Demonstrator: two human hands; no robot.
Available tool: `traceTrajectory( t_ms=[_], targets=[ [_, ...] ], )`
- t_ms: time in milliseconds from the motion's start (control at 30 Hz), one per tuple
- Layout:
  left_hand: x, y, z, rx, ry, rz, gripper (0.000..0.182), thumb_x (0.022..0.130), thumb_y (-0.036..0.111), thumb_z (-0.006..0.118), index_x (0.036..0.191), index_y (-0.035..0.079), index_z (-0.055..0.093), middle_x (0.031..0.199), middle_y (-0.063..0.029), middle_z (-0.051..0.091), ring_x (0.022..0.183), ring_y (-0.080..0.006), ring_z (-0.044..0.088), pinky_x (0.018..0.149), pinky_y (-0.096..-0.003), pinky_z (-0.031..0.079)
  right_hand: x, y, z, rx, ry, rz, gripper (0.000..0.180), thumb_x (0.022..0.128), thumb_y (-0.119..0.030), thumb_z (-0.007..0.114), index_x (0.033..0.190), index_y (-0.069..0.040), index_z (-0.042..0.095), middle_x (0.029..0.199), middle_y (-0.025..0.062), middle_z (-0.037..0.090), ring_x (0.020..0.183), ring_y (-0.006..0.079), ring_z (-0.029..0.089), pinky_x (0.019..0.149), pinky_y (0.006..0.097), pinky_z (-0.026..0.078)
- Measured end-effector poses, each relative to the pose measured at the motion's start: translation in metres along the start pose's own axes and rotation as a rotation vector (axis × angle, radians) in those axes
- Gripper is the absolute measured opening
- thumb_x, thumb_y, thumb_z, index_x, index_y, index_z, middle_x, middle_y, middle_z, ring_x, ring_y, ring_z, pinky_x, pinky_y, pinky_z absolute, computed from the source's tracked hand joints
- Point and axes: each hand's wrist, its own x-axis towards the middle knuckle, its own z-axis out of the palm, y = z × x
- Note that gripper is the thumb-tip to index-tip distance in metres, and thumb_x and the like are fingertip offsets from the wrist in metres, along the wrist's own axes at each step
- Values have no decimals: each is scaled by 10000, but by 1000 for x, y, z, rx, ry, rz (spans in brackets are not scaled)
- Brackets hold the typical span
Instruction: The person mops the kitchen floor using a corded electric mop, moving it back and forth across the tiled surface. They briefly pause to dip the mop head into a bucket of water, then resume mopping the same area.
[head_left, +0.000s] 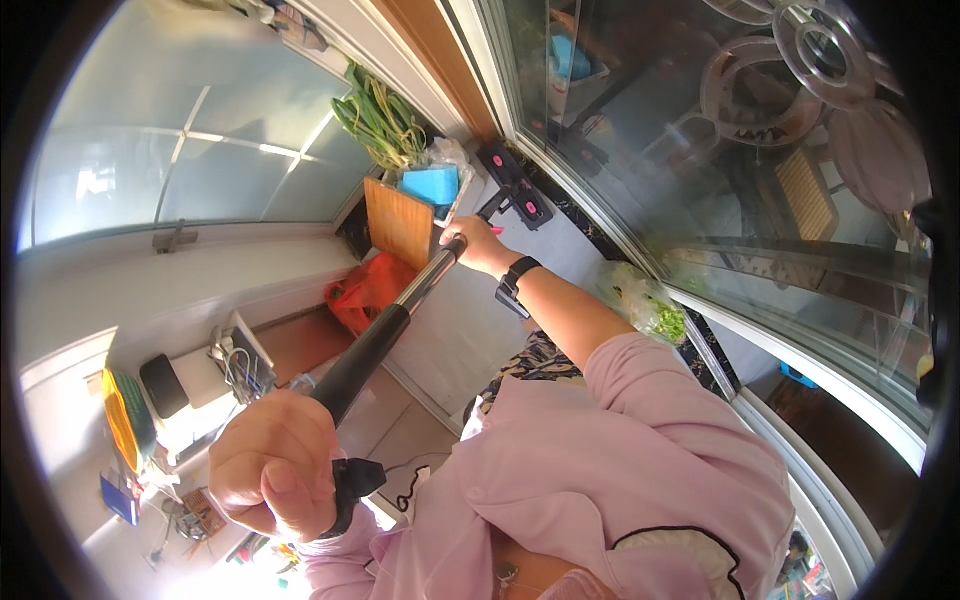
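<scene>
My left hand (274, 465), at the lower left, is closed around the upper end of a long black and metallic mop pole (367, 349). Farther down the pole, my right hand (480, 244) grips its dark section, knuckles toward the sliding door. Past that hand, the pole's far end meets a flat black mop head (517, 184) with pink round spots. It lies on the light floor beside the door track. Both wrists wear black bands.
Near the mop head stand a white box (469, 191) with a blue item, leafy green onions (382, 116) and a wooden board (397, 225). A red plastic bag (371, 292) lies left of the pole. A glass sliding door (675, 172) and bagged greens (664, 319) are at the right.
</scene>
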Motion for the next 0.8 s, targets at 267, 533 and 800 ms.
traceTrajectory(
  t_ms=[267, 533, 800],
  targets=[
    [-19, 62, 8, -279, -277, -63, 175, 792, 17, 689, 637, -18, 617, 553, -52, 550, 423, -198, 506, 428, -319, 458, -116, -33, 5, -22, -20, 32, 112, 705, -46, 717, 810, -67, 683, 795, 110, 667, 805, 317, 615, 730, 401, 469],
    [-50, 66, 38, -238, -550, 168, 243, 784, 91, 732, 632, -31, 586, 539, -53, 476, 430, -207, 486, 425, -333, 427, -131, -22, -11, -102, 3, -29, 166, 755, -1, 636, 889, -85, 686, 821, 109, 635, 828, 314, 581, 739, 394, 463],
    [-107, 60, 43, -163, -407, 128, 340, 830, 95, 673, 539, -6, 529, 478, -31, 408, 396, -194, 445, 420, -323, 409, -132, 1, -13, -151, -104, -52, 60, 761, -29, 648, 797, -73, 668, 800, 104, 637, 841, 329, 599, 759, 406, 476]
  ],
)
